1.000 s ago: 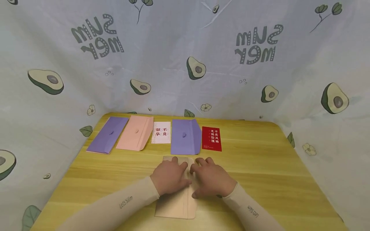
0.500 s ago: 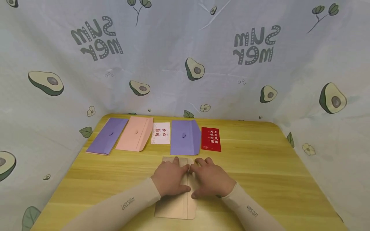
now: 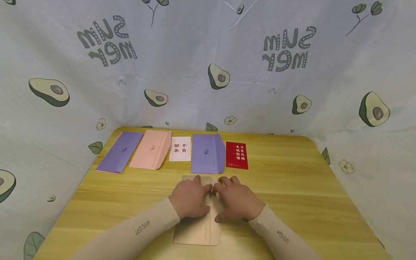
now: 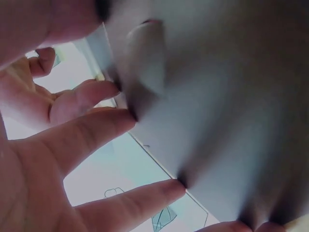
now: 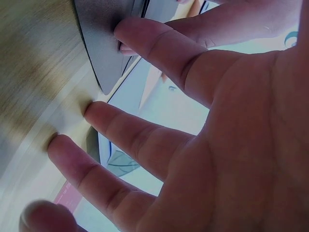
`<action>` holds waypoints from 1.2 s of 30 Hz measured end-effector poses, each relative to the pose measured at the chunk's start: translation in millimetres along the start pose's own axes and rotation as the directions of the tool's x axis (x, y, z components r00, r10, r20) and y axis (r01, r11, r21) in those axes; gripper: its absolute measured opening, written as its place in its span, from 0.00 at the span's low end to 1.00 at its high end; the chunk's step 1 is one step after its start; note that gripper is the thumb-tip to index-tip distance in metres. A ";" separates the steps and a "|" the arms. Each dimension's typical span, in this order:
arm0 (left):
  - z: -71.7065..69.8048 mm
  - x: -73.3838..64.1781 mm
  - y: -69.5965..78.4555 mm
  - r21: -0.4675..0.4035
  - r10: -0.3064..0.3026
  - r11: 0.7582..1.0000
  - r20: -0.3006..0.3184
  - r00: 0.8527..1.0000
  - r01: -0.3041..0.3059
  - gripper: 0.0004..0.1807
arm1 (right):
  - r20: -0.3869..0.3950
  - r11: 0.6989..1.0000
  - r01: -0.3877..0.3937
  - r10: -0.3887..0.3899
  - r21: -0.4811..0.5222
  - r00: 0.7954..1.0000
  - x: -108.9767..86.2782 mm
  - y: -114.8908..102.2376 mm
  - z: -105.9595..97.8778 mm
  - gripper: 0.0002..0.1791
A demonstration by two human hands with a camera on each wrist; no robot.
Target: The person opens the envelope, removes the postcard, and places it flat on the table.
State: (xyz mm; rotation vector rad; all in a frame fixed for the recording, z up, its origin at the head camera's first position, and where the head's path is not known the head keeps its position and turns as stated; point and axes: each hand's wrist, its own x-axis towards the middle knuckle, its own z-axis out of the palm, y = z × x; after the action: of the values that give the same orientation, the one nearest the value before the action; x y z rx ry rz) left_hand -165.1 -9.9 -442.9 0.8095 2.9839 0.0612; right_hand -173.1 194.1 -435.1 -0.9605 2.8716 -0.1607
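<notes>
A beige paper envelope [image 3: 191,233] lies flat on the near part of the table, its flap [image 3: 215,229] unfolded to the right. My left hand [image 3: 191,199] presses on the envelope body with spread fingertips. In the left wrist view those fingers [image 4: 96,128] rest along its surface, near a small closure tab [image 4: 147,55]. To the right is my right hand [image 3: 239,201], fingers spread and slightly bent. Its index fingertip touches the flap beside the fold, as the right wrist view shows, while other fingers [image 5: 104,116] rest on the wood beyond the envelope's edge.
Along the table's far side lie a purple envelope [image 3: 118,153], a pink envelope [image 3: 151,151], a white card [image 3: 180,153], another purple envelope [image 3: 203,164] and a red card [image 3: 232,164]. A printed cloth [image 3: 182,61] hangs behind the wooden table [image 3: 302,187].
My left thumb has drawn in slightly to the left, off the flap's fold, and the left index fingertip has come a little closer to the right hand. The right hand stays nearly still.
</notes>
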 end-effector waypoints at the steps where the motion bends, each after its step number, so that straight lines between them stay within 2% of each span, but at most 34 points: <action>1: 0.0 0.0 -0.1 -0.008 -0.001 1.000 0.001 1.000 0.001 0.34 | -0.004 1.000 0.001 -0.001 0.002 1.000 0.1 0.0 0.2 0.39; 7: -0.5 -1.8 -2.0 -0.049 0.002 0.999 -0.012 1.000 -0.003 0.34 | 0.003 1.000 -0.001 0.001 0.008 1.000 1.2 -0.1 0.2 0.39; 14: -0.9 -4.6 -6.7 -0.065 0.016 0.998 -0.058 0.998 -0.020 0.23 | 0.021 1.000 -0.007 0.006 0.016 1.000 2.7 -0.8 -1.8 0.38; 21: 0.2 -7.5 -12.1 -0.101 -0.005 0.995 -0.042 0.999 0.001 0.35 | 0.004 1.000 -0.003 0.003 0.005 1.000 4.1 -0.2 -0.9 0.38; 29: 2.0 -10.8 -18.1 -0.140 0.025 0.989 -0.095 0.995 -0.038 0.36 | -0.014 1.000 0.006 -0.006 0.026 1.000 4.7 1.3 -0.8 0.37; 36: 0.7 -14.2 -21.0 -0.140 0.045 0.988 -0.138 0.989 -0.064 0.37 | -0.116 0.999 0.045 -0.043 0.014 0.992 5.4 0.7 3.6 0.27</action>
State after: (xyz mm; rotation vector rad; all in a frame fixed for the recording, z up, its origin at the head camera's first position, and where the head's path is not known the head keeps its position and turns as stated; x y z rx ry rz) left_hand -163.4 -35.1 -444.2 0.9039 3.0359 0.3430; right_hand -177.3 191.2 -439.1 -1.0460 2.9487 -0.2524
